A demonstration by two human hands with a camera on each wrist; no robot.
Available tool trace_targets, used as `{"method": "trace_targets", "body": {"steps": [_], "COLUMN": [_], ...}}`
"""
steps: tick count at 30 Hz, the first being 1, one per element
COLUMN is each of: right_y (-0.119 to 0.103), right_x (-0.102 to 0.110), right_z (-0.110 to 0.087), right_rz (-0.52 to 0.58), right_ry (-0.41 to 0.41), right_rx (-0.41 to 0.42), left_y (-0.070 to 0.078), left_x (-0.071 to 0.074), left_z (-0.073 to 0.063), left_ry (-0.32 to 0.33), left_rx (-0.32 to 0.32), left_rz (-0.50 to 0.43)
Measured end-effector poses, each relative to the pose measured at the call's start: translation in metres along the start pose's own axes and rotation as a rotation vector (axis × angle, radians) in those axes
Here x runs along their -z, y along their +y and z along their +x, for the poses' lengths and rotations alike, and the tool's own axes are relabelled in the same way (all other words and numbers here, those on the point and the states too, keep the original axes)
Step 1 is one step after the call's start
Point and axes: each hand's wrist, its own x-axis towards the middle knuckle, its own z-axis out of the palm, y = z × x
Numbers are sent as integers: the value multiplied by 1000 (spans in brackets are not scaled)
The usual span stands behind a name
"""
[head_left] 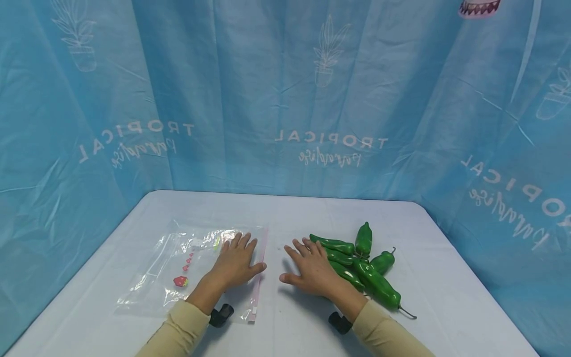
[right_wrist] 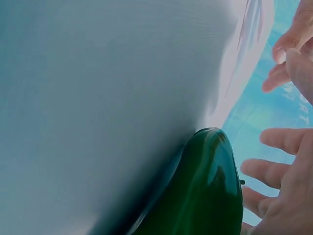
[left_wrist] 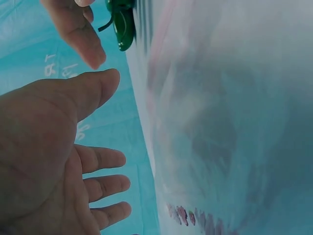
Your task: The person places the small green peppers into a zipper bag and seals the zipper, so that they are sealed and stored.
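A clear zip bag (head_left: 149, 285) with pink strawberry prints lies flat on the left of the table. My left hand (head_left: 235, 263) is over its right part, fingers spread and holding nothing. In the left wrist view that hand (left_wrist: 44, 152) shows a bare palm beside the bag (left_wrist: 210, 127). Several glossy green peppers (head_left: 378, 285) lie in a loose pile on the right. My right hand (head_left: 314, 271) is at the pile's left side, spread and holding nothing, hiding part of some peppers. The right wrist view has one pepper (right_wrist: 200, 191) close below the fingers (right_wrist: 276, 139).
A white cloth covers the table (head_left: 276, 325). Blue printed curtains (head_left: 250, 99) stand around its back and sides. Black wrist cameras (head_left: 221, 315) sit under both wrists. One long pepper stem (head_left: 408, 312) points toward the table's right front.
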Motion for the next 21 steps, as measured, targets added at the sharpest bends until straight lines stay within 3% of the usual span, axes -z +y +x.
{"method": "trace_targets", "body": {"steps": [21], "right_y": [0], "right_x": [-3], "right_z": [6], "right_rz": [20], "right_ry": [-82], "right_rx": [12], "left_y": [-3], "left_x": [-13], "left_z": [8], "left_ry": [-44], "left_rx": [38], "left_rz": [1]}}
